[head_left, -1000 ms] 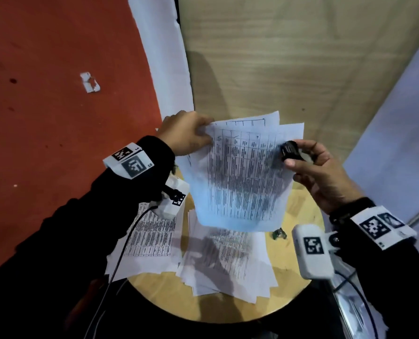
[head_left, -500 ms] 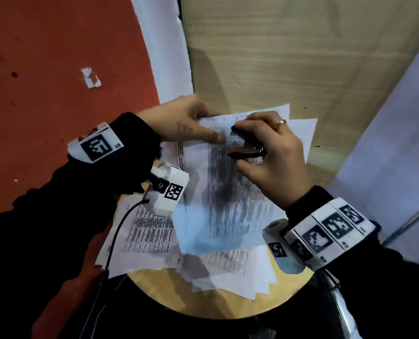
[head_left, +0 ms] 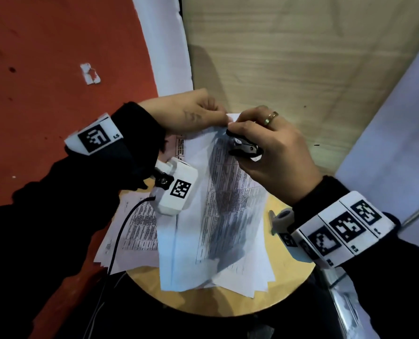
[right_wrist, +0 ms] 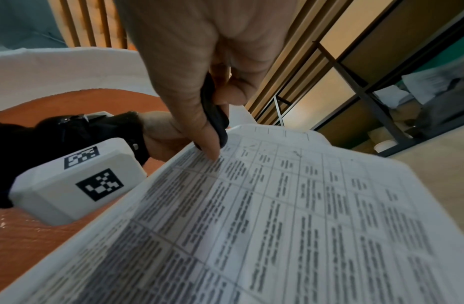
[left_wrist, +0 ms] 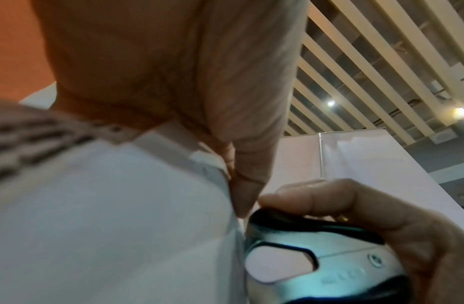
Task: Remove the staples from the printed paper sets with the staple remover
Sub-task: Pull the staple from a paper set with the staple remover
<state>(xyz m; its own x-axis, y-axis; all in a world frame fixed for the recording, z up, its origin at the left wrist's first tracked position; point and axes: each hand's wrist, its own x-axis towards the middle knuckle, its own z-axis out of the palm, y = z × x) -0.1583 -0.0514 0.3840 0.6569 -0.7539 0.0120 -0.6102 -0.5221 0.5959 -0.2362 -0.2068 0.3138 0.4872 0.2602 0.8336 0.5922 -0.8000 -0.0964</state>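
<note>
1. Holding the paper set (head_left: 228, 204) up off the desk (head_left: 289, 285), the person keeps its stapled top corner raised between both hands, probably so the tool can reach it from the front.
2. The left hand (head_left: 191, 113) pinches that corner, its grip clenched on the sheets; in the left wrist view the fingers (left_wrist: 246, 185) press right at the paper's edge, which likely steadies the spot against the pull.
3. The right hand (head_left: 272, 152) has its grip wrapped round the staple remover (head_left: 245, 150), thumb on one side and fingers on the other, ready to squeeze.
4. The remover's nose sits against the top corner, just beside the left fingertips. Whether its jaws have already caught the staple I cannot tell; the staple itself is hidden.
5. The rest of the set hangs down loose toward the desk, its printed tables facing the person, so the weight keeps the page fairly flat.
6. Under it, more printed sheets (head_left: 135, 226) lie in loose piles on the round wooden desk, some overhanging the left rim.
7. My guess is the job is partway through: this set is being worked at the corner, and I cannot say which of the piles below are done.
8. The risk looks like tearing the corner if the pull goes sideways.
</note>
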